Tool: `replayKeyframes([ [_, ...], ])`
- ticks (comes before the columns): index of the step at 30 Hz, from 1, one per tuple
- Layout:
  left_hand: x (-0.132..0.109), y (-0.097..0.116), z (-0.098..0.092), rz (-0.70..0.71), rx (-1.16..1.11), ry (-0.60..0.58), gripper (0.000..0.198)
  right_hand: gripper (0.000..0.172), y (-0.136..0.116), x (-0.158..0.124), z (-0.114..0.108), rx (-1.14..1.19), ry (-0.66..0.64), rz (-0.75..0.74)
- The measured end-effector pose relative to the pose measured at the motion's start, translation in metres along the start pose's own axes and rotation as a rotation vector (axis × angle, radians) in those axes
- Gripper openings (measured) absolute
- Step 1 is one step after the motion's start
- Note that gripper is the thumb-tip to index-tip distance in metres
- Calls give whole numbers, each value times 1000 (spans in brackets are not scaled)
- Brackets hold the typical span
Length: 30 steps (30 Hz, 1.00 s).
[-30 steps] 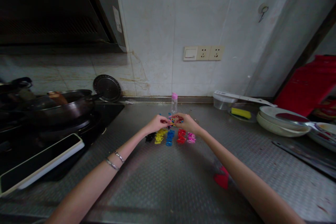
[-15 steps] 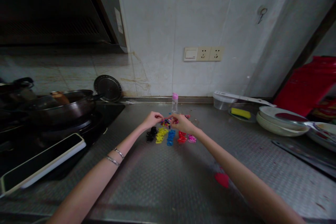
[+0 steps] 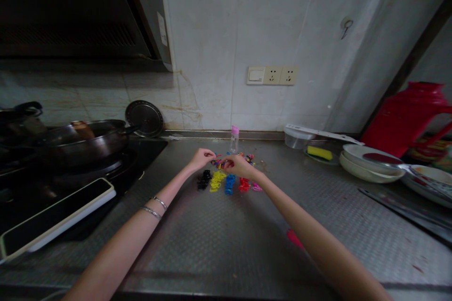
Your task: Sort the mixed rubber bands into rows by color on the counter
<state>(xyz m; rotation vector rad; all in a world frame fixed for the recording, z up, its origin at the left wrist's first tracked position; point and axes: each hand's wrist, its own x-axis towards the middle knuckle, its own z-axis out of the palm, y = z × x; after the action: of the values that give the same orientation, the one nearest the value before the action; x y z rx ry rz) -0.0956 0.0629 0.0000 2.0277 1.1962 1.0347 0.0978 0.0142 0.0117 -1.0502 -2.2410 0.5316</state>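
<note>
My left hand (image 3: 204, 158) is closed in a pinch on a small red rubber band (image 3: 218, 155), at the left edge of a mixed heap of coloured rubber bands (image 3: 250, 157). Over the middle of that heap is my right hand (image 3: 238, 166), fingers curled together; whatever they hold is hidden. In front of the heap lie separate piles: black bands (image 3: 204, 180), yellow bands (image 3: 217, 181), blue bands (image 3: 230, 184), red bands (image 3: 244, 184) and pink bands (image 3: 256, 187), partly behind my right wrist. A clear bottle with a pink cap (image 3: 235, 139) stands behind the heap.
On the left are a phone (image 3: 58, 216) and a pan (image 3: 102, 138) on the black stove. To the right sit a plastic tub (image 3: 298, 139), a yellow sponge (image 3: 319, 153), stacked bowls (image 3: 370, 169), a knife (image 3: 399, 209) and a red thermos (image 3: 402, 120). A pink-red item (image 3: 294, 238) lies by my right forearm.
My left hand has shifted slightly left, and my right hand a little left and lower. The gap between them shows more of the heap. The view has turned slightly to the right.
</note>
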Motion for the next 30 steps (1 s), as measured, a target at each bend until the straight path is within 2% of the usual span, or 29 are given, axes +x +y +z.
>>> replayKeyframes([
  [6,-10,25,17,60,57,-124,21,31,23,-33,-41,60,179,134],
  [10,-14,46,36,143,122,-188,22,28,51,-54,-50,42,321,221],
  [14,-17,63,55,231,191,-302,20,29,67,-62,-46,5,305,236],
  [18,-22,70,67,284,246,-372,20,31,68,-63,-45,-80,285,229],
  [22,-25,71,71,265,345,-387,20,31,67,-65,-48,-159,285,252],
  [26,-26,69,71,273,330,-407,21,30,70,-68,-50,-219,281,308],
  [30,-21,64,63,231,319,-326,23,27,65,-69,-53,-331,256,355],
])
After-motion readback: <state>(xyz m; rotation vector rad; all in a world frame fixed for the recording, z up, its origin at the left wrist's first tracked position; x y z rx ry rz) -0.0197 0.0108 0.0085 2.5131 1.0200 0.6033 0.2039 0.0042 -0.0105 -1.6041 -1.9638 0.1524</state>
